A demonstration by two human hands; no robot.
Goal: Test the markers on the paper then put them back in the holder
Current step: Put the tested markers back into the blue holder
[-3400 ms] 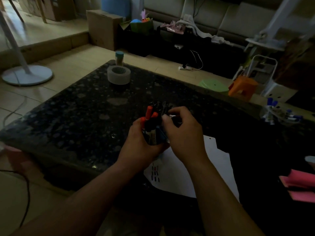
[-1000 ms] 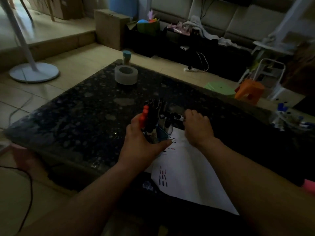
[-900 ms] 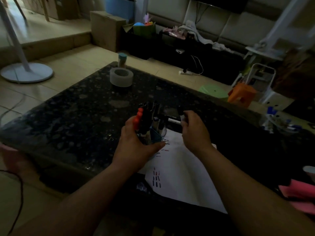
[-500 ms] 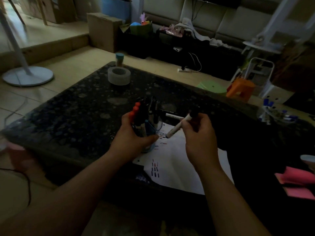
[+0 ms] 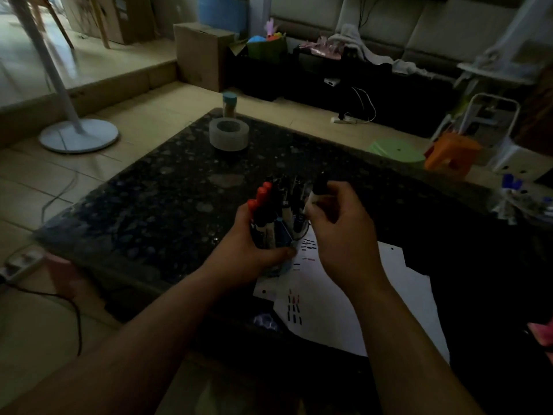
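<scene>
My left hand [image 5: 251, 244] grips a blue holder [image 5: 282, 235] that stands on the dark stone table [image 5: 155, 205]. Several markers with red caps [image 5: 263, 194] and black caps stick up out of it. My right hand [image 5: 341, 232] pinches a black-capped marker [image 5: 317, 187] upright, just right of the holder's top. A white sheet of paper [image 5: 335, 307] with short red and black test strokes lies under and in front of my hands.
A roll of grey tape [image 5: 229, 134] and a small jar with a blue lid [image 5: 229, 104] stand at the table's far corner. Pink items [image 5: 543, 336] lie at the right edge. A fan base, boxes and stools stand on the floor around.
My right hand picked up a marker from the table beside the holder, raised it, and turned it upright close to the holder. My left hand kept its grip on the holder.
</scene>
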